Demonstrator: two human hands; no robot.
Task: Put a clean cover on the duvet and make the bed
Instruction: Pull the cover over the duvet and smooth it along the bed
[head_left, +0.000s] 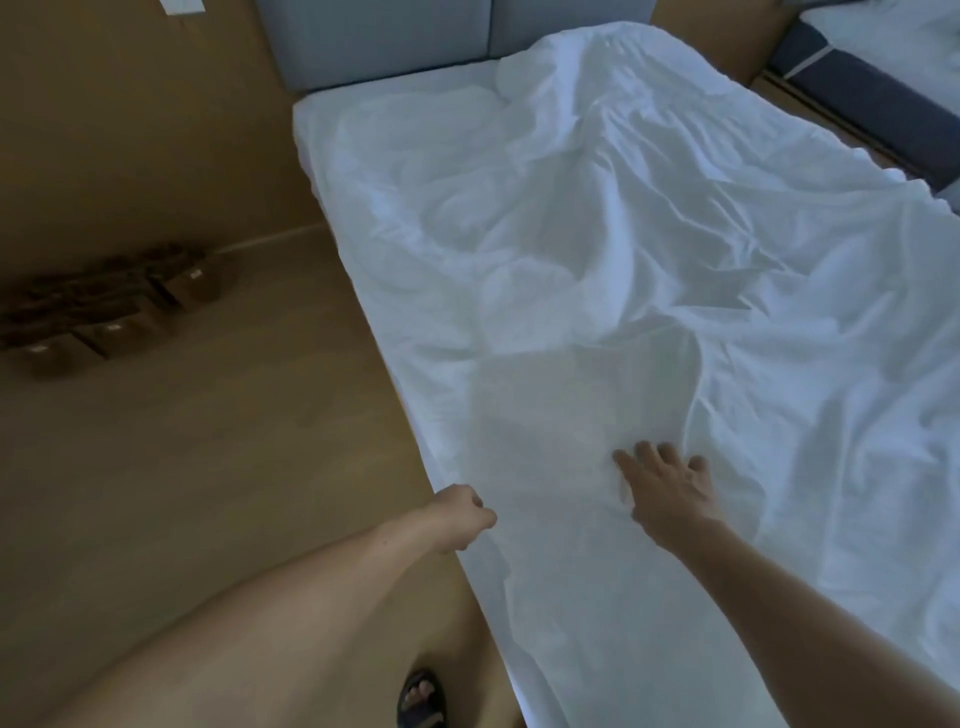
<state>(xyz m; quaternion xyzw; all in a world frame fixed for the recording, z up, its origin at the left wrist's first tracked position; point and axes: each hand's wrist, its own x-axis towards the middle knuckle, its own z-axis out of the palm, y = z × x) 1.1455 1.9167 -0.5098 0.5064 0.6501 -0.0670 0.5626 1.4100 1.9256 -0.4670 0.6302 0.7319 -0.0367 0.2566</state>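
At the left of the frame some dark boxes (104, 312) are seen on the wooden floor, well apart from the bed (322, 119). At the lower centre the left hand (462, 512) is closed into a fist at the near edge of the white duvet cover (623, 234), and the hem seems to be gripped in it. Just to the right, the right hand (670, 488) is laid on the cover with the fingers spread and pressed flat.

The cover is spread over almost the whole bed, from the hands up to the grey headboard (374, 41). It is bulky and wrinkled in the upper middle and thin and flat near the hands. Whether the duvet reaches this near corner cannot be told.

The step in hand is judged to be the smoothing of the near side. It would be done well if the hem is held tight while the flat palm is swept outwards, so that the folds are pushed away from the fist. A second bed (883, 62) is visible at the upper right.
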